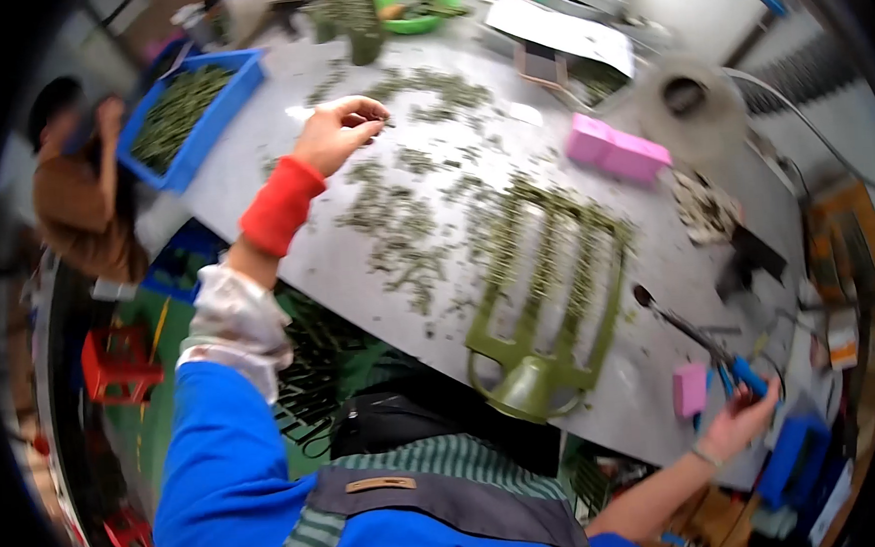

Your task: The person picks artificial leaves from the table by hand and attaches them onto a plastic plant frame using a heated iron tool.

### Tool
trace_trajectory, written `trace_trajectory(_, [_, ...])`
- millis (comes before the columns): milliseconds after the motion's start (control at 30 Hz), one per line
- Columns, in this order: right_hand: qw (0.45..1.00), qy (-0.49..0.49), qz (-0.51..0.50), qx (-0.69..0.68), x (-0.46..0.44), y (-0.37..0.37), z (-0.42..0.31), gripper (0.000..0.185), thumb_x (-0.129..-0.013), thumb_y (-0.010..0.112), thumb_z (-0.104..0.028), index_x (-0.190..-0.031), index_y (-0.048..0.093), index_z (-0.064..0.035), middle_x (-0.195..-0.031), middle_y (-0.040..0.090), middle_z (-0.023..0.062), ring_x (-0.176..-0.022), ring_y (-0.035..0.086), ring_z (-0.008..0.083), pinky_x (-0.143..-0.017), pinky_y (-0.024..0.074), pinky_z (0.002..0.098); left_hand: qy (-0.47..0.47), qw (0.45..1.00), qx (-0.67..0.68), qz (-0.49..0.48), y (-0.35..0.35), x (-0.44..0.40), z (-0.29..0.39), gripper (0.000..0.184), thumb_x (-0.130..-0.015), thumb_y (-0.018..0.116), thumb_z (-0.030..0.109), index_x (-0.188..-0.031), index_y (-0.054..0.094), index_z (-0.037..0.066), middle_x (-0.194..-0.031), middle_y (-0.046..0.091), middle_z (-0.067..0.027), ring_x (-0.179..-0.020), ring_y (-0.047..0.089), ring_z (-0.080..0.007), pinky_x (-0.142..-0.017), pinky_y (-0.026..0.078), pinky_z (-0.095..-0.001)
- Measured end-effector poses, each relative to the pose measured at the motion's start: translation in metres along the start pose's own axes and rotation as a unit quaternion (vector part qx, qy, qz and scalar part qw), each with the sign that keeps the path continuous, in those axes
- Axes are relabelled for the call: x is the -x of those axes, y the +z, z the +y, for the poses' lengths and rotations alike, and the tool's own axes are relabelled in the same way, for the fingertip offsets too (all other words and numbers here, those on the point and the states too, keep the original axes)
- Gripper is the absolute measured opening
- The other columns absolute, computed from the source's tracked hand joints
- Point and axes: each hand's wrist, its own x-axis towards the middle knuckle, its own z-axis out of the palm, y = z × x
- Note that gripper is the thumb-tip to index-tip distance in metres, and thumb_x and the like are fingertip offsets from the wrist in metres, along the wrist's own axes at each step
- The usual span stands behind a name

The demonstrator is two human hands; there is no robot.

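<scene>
My left hand (pixel 341 136) is raised over the left part of the metal table, thumb and fingertips pinched on a small dark piece (pixel 380 120), too blurred to name. At the right edge, my right hand (pixel 739 423) is closed at a blue-handled tool (pixel 751 379). A dark rod (pixel 683 329) with a blackened tip points from there toward an olive-green frame (pixel 505 354). This frame has several long bars and a cup-shaped end toward me. Rows of small green pieces line its bars. Many loose small green pieces (pixel 395 226) lie scattered between my left hand and the frame.
A blue crate (pixel 250 68) of green pieces stands at the far left, near a seated person (pixel 82 200). A green bowl (pixel 419 10) is at the back. Pink blocks (pixel 618 148), a crumpled cloth (pixel 704 207) and a grey round fixture (pixel 683 108) occupy the right side.
</scene>
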Motion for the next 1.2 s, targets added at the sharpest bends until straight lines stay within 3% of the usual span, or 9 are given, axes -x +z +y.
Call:
trace_trajectory(133, [1.000, 0.002, -0.019, -0.004, 0.001, 0.006, -0.001, 0.027, -0.087, 0.064, -0.029, -0.080, 0.060, -0.0036, -0.066, 0.055, 0.0018, -0.053, 0.051, 0.0073, -0.048, 0.0425, 0.0180, 0.140, 0.982, 0.001, -0.126, 0.088, 0.010, 0.078, 0.018, -0.086, 0.064, 0.004, -0.103, 0.067, 0.000, -0.095, 0.069, -0.0060, -0.081, 0.063, -0.0087, -0.073, 0.053, -0.0238])
trace_trajectory(200, [1.000, -0.010, -0.022, 0.000, 0.003, 0.010, -0.002, 0.027, -0.087, 0.064, -0.030, -0.080, 0.060, -0.0033, -0.065, 0.056, 0.0020, -0.052, 0.052, 0.0073, -0.048, 0.0432, 0.0177, 0.158, 0.967, -0.004, -0.201, 0.133, 0.020, 0.110, 0.018, -0.087, 0.062, 0.006, -0.104, 0.066, 0.000, -0.095, 0.069, -0.0087, -0.082, 0.064, -0.0130, -0.074, 0.052, -0.0266])
trace_trajectory(333, [0.999, -0.013, -0.038, 0.005, 0.002, 0.017, 0.001, 0.029, -0.087, 0.064, -0.030, -0.079, 0.060, -0.0025, -0.064, 0.057, 0.0019, -0.051, 0.053, 0.0073, -0.048, 0.0444, 0.0176, 0.264, 0.930, -0.087, -0.240, 0.213, 0.018, 0.135, 0.018, -0.090, 0.058, 0.011, -0.104, 0.066, 0.004, -0.092, 0.066, -0.0097, -0.084, 0.064, -0.0268, -0.075, 0.051, -0.0329])
trace_trajectory(400, [0.999, -0.009, -0.039, 0.004, -0.005, 0.016, 0.006, 0.028, -0.087, 0.065, -0.029, -0.079, 0.060, -0.0025, -0.064, 0.057, 0.0021, -0.051, 0.054, 0.0077, -0.048, 0.0451, 0.0190, 0.290, 0.919, -0.116, -0.241, 0.239, 0.013, 0.139, 0.017, -0.088, 0.060, 0.011, -0.103, 0.066, 0.006, -0.089, 0.066, -0.0085, -0.082, 0.063, -0.0265, -0.073, 0.051, -0.0338])
trace_trajectory(433, [0.999, -0.007, -0.045, -0.002, -0.004, 0.019, 0.008, 0.027, -0.086, 0.065, -0.029, -0.079, 0.060, -0.0026, -0.064, 0.056, 0.0021, -0.051, 0.054, 0.0079, -0.048, 0.0456, 0.0195, 0.247, 0.925, -0.148, -0.248, 0.249, 0.011, 0.142, 0.016, -0.086, 0.061, 0.011, -0.100, 0.066, 0.007, -0.089, 0.066, -0.0079, -0.080, 0.063, -0.0253, -0.072, 0.051, -0.0338])
trace_trajectory(467, [0.999, -0.006, -0.053, -0.008, -0.004, 0.022, 0.011, 0.027, -0.086, 0.065, -0.028, -0.079, 0.060, -0.0027, -0.063, 0.056, 0.0022, -0.051, 0.054, 0.0082, -0.049, 0.0461, 0.0200, 0.203, 0.928, -0.181, -0.254, 0.256, 0.009, 0.142, 0.014, -0.084, 0.063, 0.012, -0.097, 0.066, 0.008, -0.088, 0.066, -0.0072, -0.078, 0.063, -0.0240, -0.071, 0.051, -0.0338])
trace_trajectory(600, [0.998, 0.004, -0.054, -0.015, -0.009, 0.025, 0.023, 0.027, -0.086, 0.065, -0.028, -0.078, 0.060, -0.0022, -0.064, 0.058, 0.0034, -0.052, 0.055, 0.0090, -0.050, 0.0472, 0.0204, 0.292, 0.889, -0.291, -0.198, 0.269, 0.007, 0.145, 0.012, -0.077, 0.068, 0.016, -0.088, 0.065, 0.013, -0.079, 0.061, -0.0040, -0.085, 0.058, -0.0231, -0.076, 0.046, -0.0364])
trace_trajectory(933, [0.997, 0.028, -0.063, -0.035, -0.016, 0.030, 0.039, 0.027, -0.086, 0.065, -0.026, -0.079, 0.061, -0.0011, -0.066, 0.059, 0.0044, -0.052, 0.055, 0.0108, -0.050, 0.0476, 0.0224, 0.319, 0.865, -0.325, -0.212, 0.286, -0.002, 0.134, 0.008, -0.075, 0.069, 0.016, -0.082, 0.067, 0.016, -0.076, 0.058, -0.0024, -0.085, 0.054, -0.0204, -0.080, 0.038, -0.0349])
trace_trajectory(1200, [0.999, -0.004, -0.027, 0.026, -0.018, 0.018, 0.024, 0.030, -0.085, 0.065, -0.031, -0.078, 0.061, -0.0022, -0.064, 0.055, 0.0034, -0.052, 0.051, 0.0099, -0.050, 0.0424, 0.0216, 0.332, 0.860, -0.346, -0.177, 0.286, -0.002, 0.129, 0.008, -0.066, 0.066, 0.019, -0.074, 0.065, 0.018, -0.075, 0.056, -0.0081, -0.083, 0.054, -0.0308, -0.072, 0.043, -0.0421])
